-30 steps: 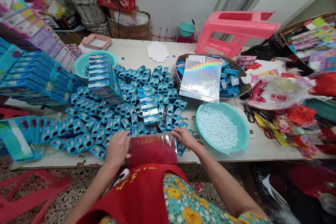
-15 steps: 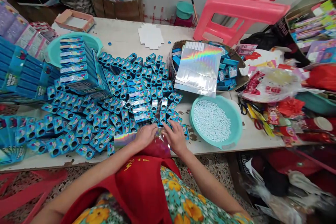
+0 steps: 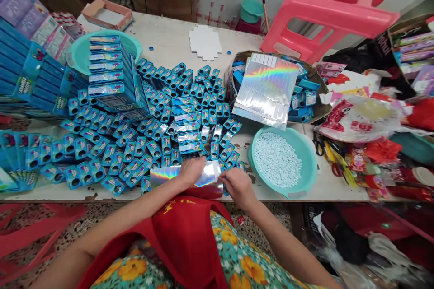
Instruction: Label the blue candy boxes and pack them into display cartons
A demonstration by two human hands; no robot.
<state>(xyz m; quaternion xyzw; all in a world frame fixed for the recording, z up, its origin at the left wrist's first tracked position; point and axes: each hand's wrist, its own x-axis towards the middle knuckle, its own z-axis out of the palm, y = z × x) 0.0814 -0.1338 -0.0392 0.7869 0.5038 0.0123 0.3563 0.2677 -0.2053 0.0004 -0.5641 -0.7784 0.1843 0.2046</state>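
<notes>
My pale worktop [image 3: 169,31] carries small blue boxes [image 3: 129,150] at left and centre. Right of them sits a teal basin [image 3: 308,162].

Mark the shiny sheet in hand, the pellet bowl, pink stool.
Shiny sheet [image 3: 208,174]: head view, silver face, right half.
Pellet bowl [image 3: 308,159]: head view, bare right inner wall.
Pink stool [image 3: 325,11]: head view, frame between openings.

The shiny sheet [image 3: 208,175] is long and silver, with rainbow streaks. Its lower part looks dark red. It is sideways at the counter's [image 3: 169,31] near edge, the left hand [image 3: 192,170] over its middle, the right hand [image 3: 238,185] pinching its right end.
</notes>
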